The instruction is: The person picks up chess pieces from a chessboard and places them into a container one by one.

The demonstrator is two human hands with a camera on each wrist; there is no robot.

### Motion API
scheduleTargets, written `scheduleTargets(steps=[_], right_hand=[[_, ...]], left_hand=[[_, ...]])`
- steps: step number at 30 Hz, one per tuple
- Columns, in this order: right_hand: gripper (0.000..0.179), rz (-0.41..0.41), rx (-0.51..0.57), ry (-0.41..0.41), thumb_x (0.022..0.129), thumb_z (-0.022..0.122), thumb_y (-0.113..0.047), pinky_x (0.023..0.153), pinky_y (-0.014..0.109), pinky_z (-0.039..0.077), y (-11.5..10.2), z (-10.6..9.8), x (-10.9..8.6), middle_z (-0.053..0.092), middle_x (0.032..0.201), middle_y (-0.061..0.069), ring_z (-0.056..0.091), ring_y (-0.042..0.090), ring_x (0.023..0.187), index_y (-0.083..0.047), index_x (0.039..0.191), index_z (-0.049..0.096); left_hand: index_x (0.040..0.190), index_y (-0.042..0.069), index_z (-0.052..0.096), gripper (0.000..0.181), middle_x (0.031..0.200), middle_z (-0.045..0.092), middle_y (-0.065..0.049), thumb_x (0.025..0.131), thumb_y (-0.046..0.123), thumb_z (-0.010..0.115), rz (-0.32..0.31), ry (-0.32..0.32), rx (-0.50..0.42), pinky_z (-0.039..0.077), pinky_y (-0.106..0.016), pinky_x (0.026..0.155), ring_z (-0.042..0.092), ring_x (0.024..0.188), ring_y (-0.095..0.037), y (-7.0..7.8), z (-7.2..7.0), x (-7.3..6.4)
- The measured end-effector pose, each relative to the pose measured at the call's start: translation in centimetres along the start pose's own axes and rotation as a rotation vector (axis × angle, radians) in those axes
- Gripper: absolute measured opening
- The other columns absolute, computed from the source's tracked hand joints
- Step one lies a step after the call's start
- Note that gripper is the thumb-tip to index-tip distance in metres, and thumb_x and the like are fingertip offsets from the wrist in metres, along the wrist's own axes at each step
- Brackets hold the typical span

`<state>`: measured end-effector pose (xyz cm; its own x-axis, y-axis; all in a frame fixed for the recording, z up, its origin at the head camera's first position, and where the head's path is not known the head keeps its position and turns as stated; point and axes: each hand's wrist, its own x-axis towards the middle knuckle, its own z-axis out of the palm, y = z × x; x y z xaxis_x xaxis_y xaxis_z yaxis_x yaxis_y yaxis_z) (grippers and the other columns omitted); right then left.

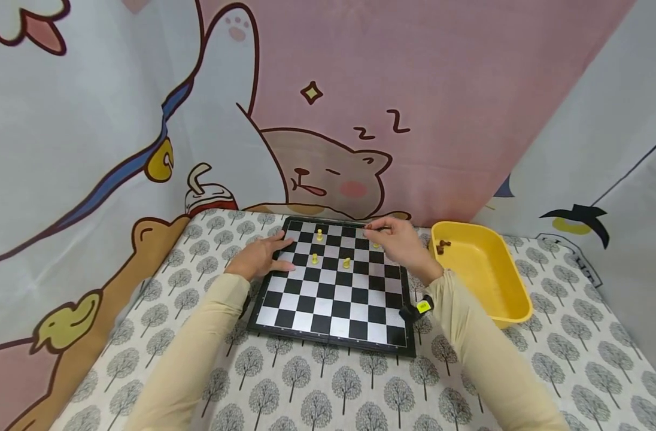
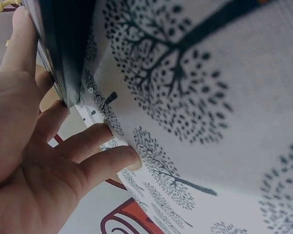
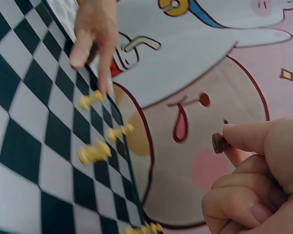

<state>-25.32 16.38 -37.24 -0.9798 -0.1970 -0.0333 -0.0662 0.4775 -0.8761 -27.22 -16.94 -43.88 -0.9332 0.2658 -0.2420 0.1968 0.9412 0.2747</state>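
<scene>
Brown chess piece (image 3: pixel 218 142): raised clear of the chessboard (image 1: pixel 322 290), near its far edge toward the right corner, its round base facing the squares. The right hand (image 1: pixel 398 242) pinches it between thumb and fingertips, the remaining fingers folded in. The hold is small; in my judgement, a slight roll of the fingertips could drop the piece onto the wrong square.

On the board stand four yellow pieces. One yellow piece (image 1: pixel 376 244) is partly hidden by the right hand and is the most exposed: a low or hurried hand could tip it. The other three are spread across the far half.

The left hand (image 1: pixel 258 256) is at the board's left edge, grasping no piece, fingers extended and thumb laid on the surface. Uneven pressure there could skew the board and unsettle every piece.

Just right of the board is a yellow tub (image 1: pixel 513 269) with a few brown pieces (image 1: pixel 443 246) lying in its far left corner. The right sleeve (image 1: pixel 484 347) passes close by; a wide elbow swing could jog the tub. Beneath everything, a tree-print cloth (image 1: pixel 317 389) covers the counter; if it slides, the board goes too.
</scene>
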Motion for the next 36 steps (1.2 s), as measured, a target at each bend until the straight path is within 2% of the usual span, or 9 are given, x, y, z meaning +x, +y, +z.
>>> scheduleTargets(steps=[5, 8, 10, 13, 18, 21, 24, 28, 36], right_hand=[[0.033, 0.032, -0.035, 0.052, 0.099, 0.068, -0.036, 0.050, 0.021, 0.036, 0.3, -2.6, -0.1, 0.053, 0.072, -0.014, 0.039, 0.005, 0.053, -0.011, 0.120, 0.068], [0.036, 0.057, -0.013, 0.059, 0.099, 0.067, -0.037, 0.045, 0.022, 0.033, 0.5, -4.1, -0.2, 0.043, 0.060, -0.012, 0.033, 0.006, 0.047, -0.009, 0.121, 0.066], [0.038, 0.068, 0.001, 0.063, 0.100, 0.066, -0.038, 0.044, 0.023, 0.033, 0.8, -4.9, -0.3, 0.044, 0.059, -0.012, 0.033, 0.006, 0.046, -0.007, 0.123, 0.065], [0.041, 0.086, -0.012, 0.080, 0.100, 0.066, -0.039, 0.045, 0.023, 0.036, 1.3, -6.0, -0.5, 0.052, 0.069, -0.009, 0.036, 0.006, 0.048, -0.007, 0.125, 0.064], [0.048, 0.116, -0.059, 0.125, 0.100, 0.065, -0.044, 0.055, 0.022, 0.047, 2.8, -8.2, -0.7, 0.062, 0.100, -0.004, 0.044, 0.008, 0.057, -0.005, 0.128, 0.064], [0.051, 0.141, -0.064, 0.148, 0.101, 0.063, -0.044, 0.060, 0.022, 0.051, 4.5, -9.8, -0.6, 0.060, 0.100, -0.006, 0.046, 0.007, 0.060, -0.003, 0.131, 0.060], [0.053, 0.174, -0.071, 0.147, 0.103, 0.059, -0.042, 0.059, 0.022, 0.047, 6.0, -11.5, -0.6, 0.058, 0.094, -0.010, 0.044, 0.005, 0.057, -0.002, 0.136, 0.055], [0.053, 0.220, -0.078, 0.123, 0.105, 0.055, -0.039, 0.057, 0.023, 0.043, 7.5, -13.2, -0.9, 0.058, 0.097, -0.007, 0.040, 0.006, 0.057, 0.001, 0.140, 0.049], [0.050, 0.276, -0.092, 0.125, 0.107, 0.053, -0.034, 0.054, 0.024, 0.042, 9.1, -14.1, -1.2, 0.059, 0.098, -0.008, 0.038, 0.007, 0.053, 0.001, 0.142, 0.049]], left_hand=[[0.162, 0.032, 0.027, 0.085, 0.174, 0.012, 0.000, 0.090, 0.062, 0.060, 0.014, 0.008, 0.003, 0.035, -0.056, 0.122, 0.025, 0.155, -0.042, 0.0, 0.1, -0.1], [0.162, 0.030, 0.028, 0.084, 0.173, 0.013, -0.003, 0.091, 0.060, 0.060, 0.029, 0.019, 0.005, 0.035, -0.056, 0.122, 0.027, 0.154, -0.042, 0.0, 0.1, -0.3], [0.162, 0.029, 0.028, 0.084, 0.173, 0.014, -0.004, 0.091, 0.060, 0.061, 0.036, 0.024, 0.005, 0.035, -0.056, 0.122, 0.028, 0.154, -0.043, 0.0, 0.2, -0.3], [0.162, 0.028, 0.029, 0.084, 0.173, 0.015, -0.005, 0.091, 0.060, 0.061, 0.042, 0.025, 0.005, 0.035, -0.056, 0.122, 0.029, 0.154, -0.042, -0.1, 0.2, -0.4], [0.162, 0.029, 0.029, 0.084, 0.173, 0.015, -0.004, 0.090, 0.060, 0.061, 0.038, 0.022, 0.007, 0.036, -0.056, 0.122, 0.028, 0.154, -0.041, -0.1, 0.2, -0.3], [0.162, 0.031, 0.029, 0.084, 0.173, 0.015, -0.002, 0.090, 0.062, 0.061, 0.032, 0.017, 0.003, 0.036, -0.055, 0.122, 0.028, 0.154, -0.041, 0.1, 0.1, -0.2], [0.162, 0.031, 0.029, 0.084, 0.173, 0.015, -0.002, 0.090, 0.062, 0.060, 0.033, 0.015, 0.004, 0.037, -0.055, 0.121, 0.029, 0.154, -0.040, 0.1, 0.0, -0.1], [0.162, 0.031, 0.029, 0.085, 0.173, 0.014, -0.002, 0.090, 0.062, 0.060, 0.034, 0.011, 0.011, 0.037, -0.055, 0.121, 0.029, 0.154, -0.041, 0.1, 0.0, 0.0], [0.162, 0.032, 0.029, 0.084, 0.173, 0.014, 0.000, 0.090, 0.061, 0.062, 0.015, 0.012, -0.006, 0.037, -0.056, 0.121, 0.029, 0.154, -0.040, 0.2, 0.1, -0.1]])
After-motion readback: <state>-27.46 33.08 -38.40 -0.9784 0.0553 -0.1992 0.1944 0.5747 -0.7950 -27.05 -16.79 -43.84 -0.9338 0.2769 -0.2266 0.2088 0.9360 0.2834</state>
